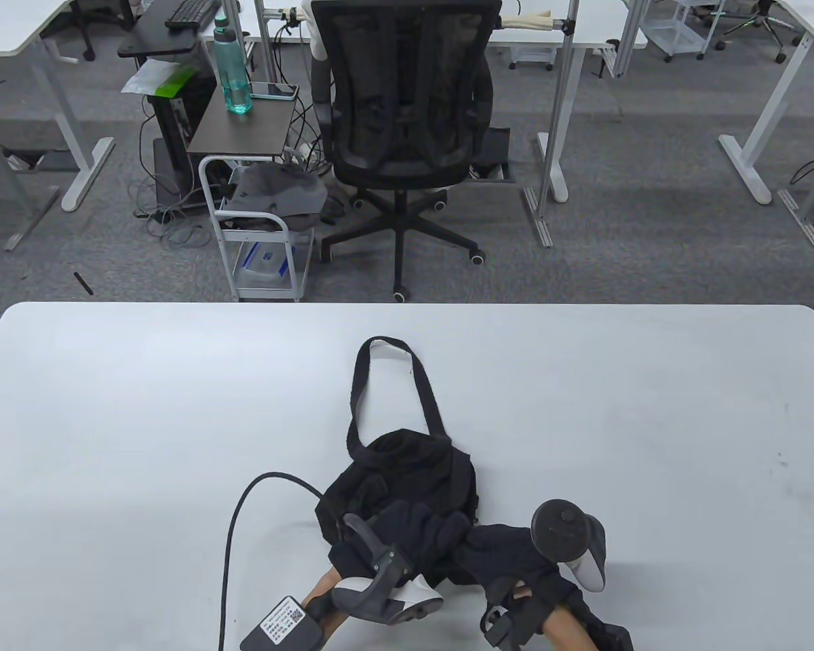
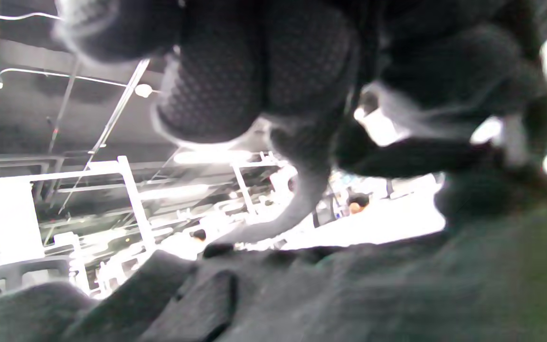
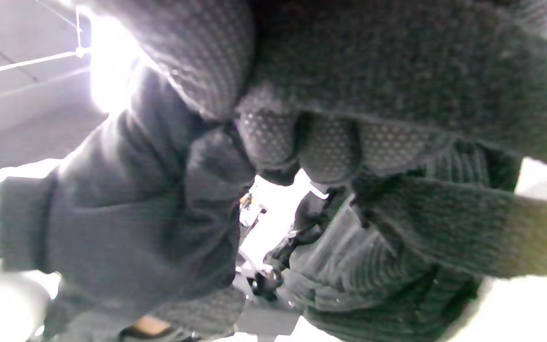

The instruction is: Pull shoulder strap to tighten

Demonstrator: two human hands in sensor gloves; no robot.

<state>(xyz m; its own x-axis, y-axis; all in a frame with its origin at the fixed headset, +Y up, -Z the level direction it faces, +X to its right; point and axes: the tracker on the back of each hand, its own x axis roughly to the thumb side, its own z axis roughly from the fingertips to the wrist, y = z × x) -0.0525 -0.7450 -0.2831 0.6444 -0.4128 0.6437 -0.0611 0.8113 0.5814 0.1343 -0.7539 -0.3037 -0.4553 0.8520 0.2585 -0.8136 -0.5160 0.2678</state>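
Note:
A black cloth bag (image 1: 407,475) lies crumpled near the table's front edge, its shoulder strap (image 1: 363,393) looping away toward the far side. My left hand (image 1: 420,529) rests on the bag's near part, fingers curled into the fabric. My right hand (image 1: 498,553) lies just right of it on the bag's edge. In the right wrist view the gloved fingers (image 3: 302,142) grip black fabric and a flat webbed strap (image 3: 468,228). In the left wrist view the gloved fingers (image 2: 254,85) curl above dark bag cloth (image 2: 349,294); what they hold is blurred.
The white table (image 1: 142,420) spreads wide on both sides of the bag. A black cable (image 1: 234,515) curves across it left of the bag to a small black box (image 1: 281,624) at the front edge. An office chair (image 1: 403,129) and a cart (image 1: 258,230) stand beyond the table.

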